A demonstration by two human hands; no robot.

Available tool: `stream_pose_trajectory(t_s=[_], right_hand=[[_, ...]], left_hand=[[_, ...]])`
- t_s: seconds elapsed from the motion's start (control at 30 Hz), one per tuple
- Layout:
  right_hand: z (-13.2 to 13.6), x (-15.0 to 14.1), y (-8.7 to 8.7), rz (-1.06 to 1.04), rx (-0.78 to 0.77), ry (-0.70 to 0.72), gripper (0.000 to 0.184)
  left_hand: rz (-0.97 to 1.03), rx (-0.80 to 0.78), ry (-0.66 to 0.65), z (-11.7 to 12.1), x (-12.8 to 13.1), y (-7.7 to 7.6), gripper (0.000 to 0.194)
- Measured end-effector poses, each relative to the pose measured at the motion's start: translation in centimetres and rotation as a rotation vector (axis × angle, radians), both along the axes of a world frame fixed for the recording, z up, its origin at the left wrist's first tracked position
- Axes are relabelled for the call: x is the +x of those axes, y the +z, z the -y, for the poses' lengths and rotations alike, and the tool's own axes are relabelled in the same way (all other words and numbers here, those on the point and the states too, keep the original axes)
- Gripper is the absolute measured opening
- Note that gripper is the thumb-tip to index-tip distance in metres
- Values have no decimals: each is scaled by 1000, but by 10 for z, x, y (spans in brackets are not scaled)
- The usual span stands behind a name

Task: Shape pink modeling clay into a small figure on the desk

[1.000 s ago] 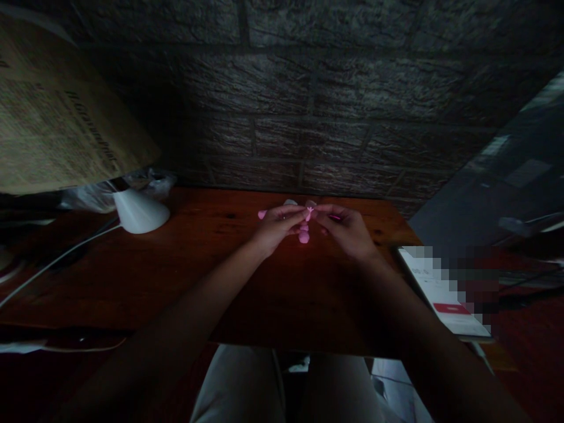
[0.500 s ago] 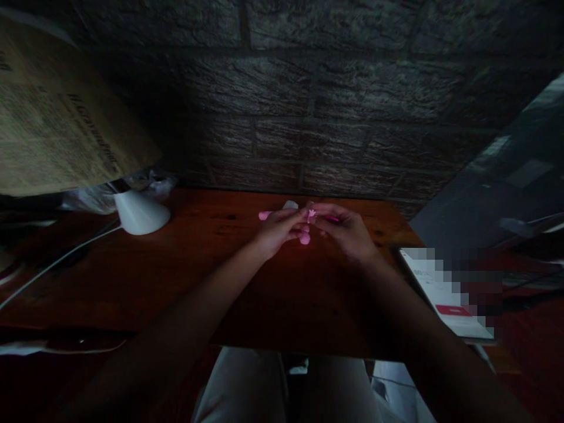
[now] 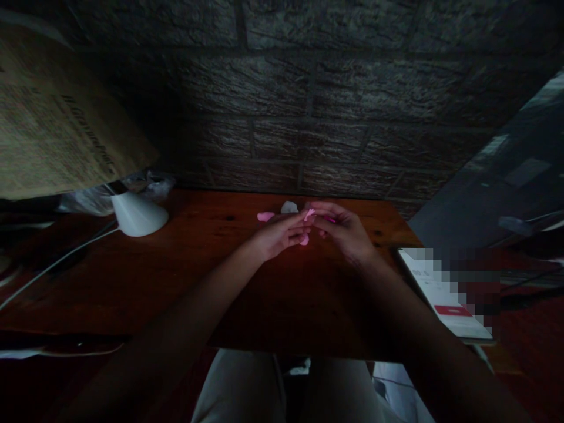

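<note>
Centrally, the left hand (image 3: 277, 237) is pinching a small pink piece (image 3: 309, 215) at its fingertips, while the right hand (image 3: 346, 232) is curling inward, gripping a thin pink thing (image 3: 331, 220) too dim to identify. The fingertips are meeting closely around the piece, probably to steady something so tiny for fine work. A pink lump (image 3: 265, 217) and a white lump (image 3: 289, 207) are lying just beyond the left hand, perhaps for easy reach; another rounded pink bit (image 3: 304, 239) is peeking out below its fingers. All this is happening over a reddish-brown wooden surface (image 3: 185, 270), before a dark brick wall (image 3: 277, 94). At left, a lamp (image 3: 138, 216) with a print-covered shade is standing near crumpled clear plastic (image 3: 88, 200); at right, a lit screen (image 3: 429, 282), partly blurred out, is lying near the edge. The room is looking very dim.
</note>
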State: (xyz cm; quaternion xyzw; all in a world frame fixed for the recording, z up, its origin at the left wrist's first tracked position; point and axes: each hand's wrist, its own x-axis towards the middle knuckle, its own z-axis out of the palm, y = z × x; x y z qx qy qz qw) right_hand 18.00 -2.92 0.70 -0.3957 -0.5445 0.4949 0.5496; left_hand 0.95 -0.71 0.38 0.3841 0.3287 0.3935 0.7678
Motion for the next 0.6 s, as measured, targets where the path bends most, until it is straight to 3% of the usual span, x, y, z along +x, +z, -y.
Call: stream_pose_trajectory(t_s=[0.6], right_hand=[[1, 2, 2, -33, 12, 72, 33]], left_hand=[[41, -54, -75, 2, -3, 4, 14]])
